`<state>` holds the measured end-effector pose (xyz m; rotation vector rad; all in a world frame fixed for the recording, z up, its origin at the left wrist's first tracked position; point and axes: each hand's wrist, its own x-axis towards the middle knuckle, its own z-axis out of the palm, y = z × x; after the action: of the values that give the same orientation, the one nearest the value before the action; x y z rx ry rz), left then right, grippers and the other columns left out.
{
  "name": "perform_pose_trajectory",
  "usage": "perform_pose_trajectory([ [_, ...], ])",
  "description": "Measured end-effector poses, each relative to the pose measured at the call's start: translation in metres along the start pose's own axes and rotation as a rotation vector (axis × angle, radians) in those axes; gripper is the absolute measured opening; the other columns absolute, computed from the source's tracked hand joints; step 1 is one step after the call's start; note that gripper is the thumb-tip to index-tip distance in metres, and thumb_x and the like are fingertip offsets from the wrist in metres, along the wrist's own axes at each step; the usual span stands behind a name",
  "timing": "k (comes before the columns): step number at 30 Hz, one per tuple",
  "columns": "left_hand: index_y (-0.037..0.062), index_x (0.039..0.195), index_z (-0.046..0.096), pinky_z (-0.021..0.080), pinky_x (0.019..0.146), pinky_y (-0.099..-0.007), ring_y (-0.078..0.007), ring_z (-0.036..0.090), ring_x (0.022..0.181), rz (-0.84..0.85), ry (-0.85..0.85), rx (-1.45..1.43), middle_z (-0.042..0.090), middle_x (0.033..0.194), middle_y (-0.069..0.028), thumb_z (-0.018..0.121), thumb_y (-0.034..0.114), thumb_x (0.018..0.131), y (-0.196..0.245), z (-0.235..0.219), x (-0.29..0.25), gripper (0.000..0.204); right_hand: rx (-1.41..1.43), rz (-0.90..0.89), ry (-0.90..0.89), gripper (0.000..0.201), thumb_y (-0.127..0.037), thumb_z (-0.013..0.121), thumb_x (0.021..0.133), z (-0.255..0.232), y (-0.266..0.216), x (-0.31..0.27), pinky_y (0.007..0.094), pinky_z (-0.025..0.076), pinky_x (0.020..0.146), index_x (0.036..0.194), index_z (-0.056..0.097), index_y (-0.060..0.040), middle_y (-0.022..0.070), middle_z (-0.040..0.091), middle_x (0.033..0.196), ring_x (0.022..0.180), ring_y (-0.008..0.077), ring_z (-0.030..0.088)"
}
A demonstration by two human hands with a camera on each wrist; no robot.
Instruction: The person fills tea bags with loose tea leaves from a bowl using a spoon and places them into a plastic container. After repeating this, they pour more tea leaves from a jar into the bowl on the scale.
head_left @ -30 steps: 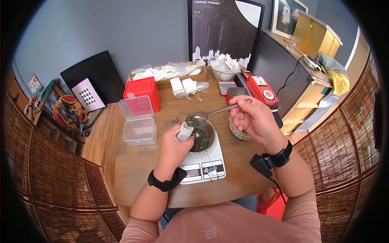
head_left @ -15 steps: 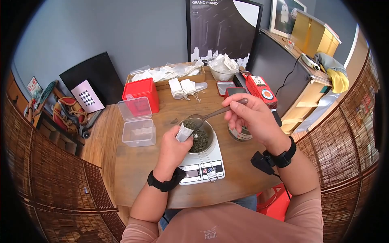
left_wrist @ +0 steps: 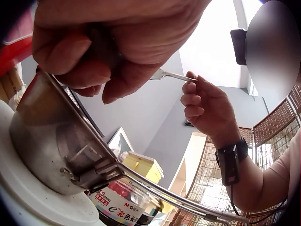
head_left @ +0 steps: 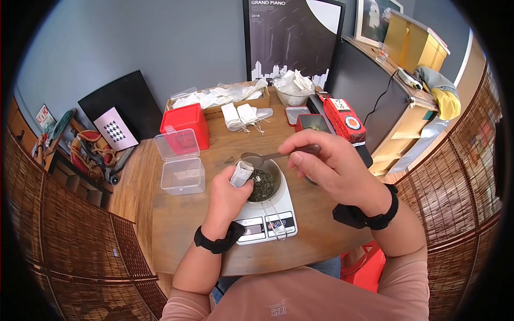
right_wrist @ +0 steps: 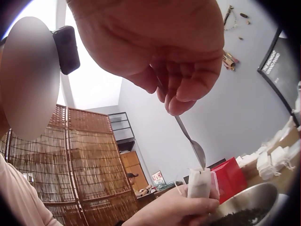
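Head view: shows a brown wooden table (head_left: 187,241) before a grey wall (head_left: 160,37), with a wooden floor (head_left: 131,182) beyond its left edge. Grips a small white pouch (head_left: 242,173) in the left hand (head_left: 226,197), with thumb and fingers closed round it, at the left rim of a metal pan (head_left: 277,175). Pinches a spoon (head_left: 254,159) in the right hand (head_left: 337,167), with thumb and fingertips narrow on the handle and the spoon's tip at the pouch's mouth. Sets the pan, holding dark dry leaves (head_left: 262,187), on a white kitchen scale (head_left: 289,206). Has an open clear box (head_left: 182,179) near a red box (head_left: 193,125) on the left; farther back, shows white bags in a cardboard tray (head_left: 217,111) and in a bowl (head_left: 292,98). Includes an open red tin (head_left: 312,122) and a red packet (head_left: 342,119) on the right. Shows a framed poster (head_left: 294,43) behind, a yellow box (head_left: 415,43) on a cabinet (head_left: 367,80), and woven screens (head_left: 75,214) on both sides.
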<state>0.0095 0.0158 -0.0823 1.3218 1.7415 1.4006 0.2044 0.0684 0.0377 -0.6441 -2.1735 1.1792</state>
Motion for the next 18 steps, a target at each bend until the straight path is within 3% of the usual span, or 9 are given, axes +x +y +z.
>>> perform_pose_trajectory([
  [4, 0.001, 0.08, 0.059, 0.045, 0.062, -0.0266, -0.0102, 0.055, 0.067, 0.007, 0.0, 0.008, 0.06, 0.072, -0.0033, 0.067, 0.007, 0.074, -0.003, 0.0, 0.001, 0.012, 0.005, -0.004, 0.024, 0.017, -0.006, 0.052, 0.092, -0.003, 0.002, -0.002, 0.0208, 0.046, 0.066, 0.107, 0.057, -0.0007, 0.0024, 0.06, 0.088, 0.074, 0.0057, 0.055],
  [6, -0.0013, 0.09, 0.064, 0.047, 0.065, -0.0315, -0.0178, 0.061, 0.068, 0.013, -0.008, 0.014, 0.065, 0.075, -0.0122, 0.067, 0.008, 0.073, -0.005, -0.001, 0.001, 0.02, 0.066, -0.012, 0.14, 0.016, -0.009, 0.054, 0.09, -0.003, 0.001, -0.006, 0.0224, 0.046, 0.063, 0.102, 0.059, -0.0005, 0.0021, 0.06, 0.081, 0.07, 0.0064, 0.055],
  [10, -0.0017, 0.09, 0.063, 0.047, 0.064, -0.0315, -0.0179, 0.06, 0.068, 0.006, -0.004, 0.013, 0.064, 0.075, -0.0128, 0.067, 0.009, 0.073, -0.007, 0.0, 0.001, 0.02, 0.12, 0.055, 0.186, 0.015, -0.011, 0.053, 0.092, -0.009, -0.006, -0.013, 0.0211, 0.047, 0.062, 0.101, 0.059, -0.0007, 0.0022, 0.06, 0.077, 0.068, 0.0066, 0.056],
  [12, 0.0009, 0.079, 0.058, 0.044, 0.062, -0.0263, -0.0098, 0.054, 0.066, -0.01, 0.002, -0.03, 0.059, 0.071, -0.0016, 0.065, 0.006, 0.074, -0.006, 0.001, 0.002, 0.01, 0.177, 0.089, 0.183, 0.014, -0.011, 0.053, 0.092, -0.008, -0.001, -0.012, 0.0211, 0.047, 0.061, 0.099, 0.058, -0.0005, 0.0031, 0.06, 0.076, 0.067, 0.007, 0.057],
  [18, 0.0008, 0.077, 0.058, 0.044, 0.061, -0.0268, -0.0097, 0.053, 0.066, 0.02, 0.0, 0.011, 0.058, 0.07, -0.002, 0.065, 0.006, 0.075, -0.001, 0.001, 0.0, 0.009, 0.407, 0.218, 0.202, 0.013, -0.013, 0.052, 0.093, -0.003, 0.024, -0.008, 0.0218, 0.048, 0.053, 0.097, 0.057, -0.0009, 0.007, 0.062, 0.075, 0.062, 0.0118, 0.062],
])
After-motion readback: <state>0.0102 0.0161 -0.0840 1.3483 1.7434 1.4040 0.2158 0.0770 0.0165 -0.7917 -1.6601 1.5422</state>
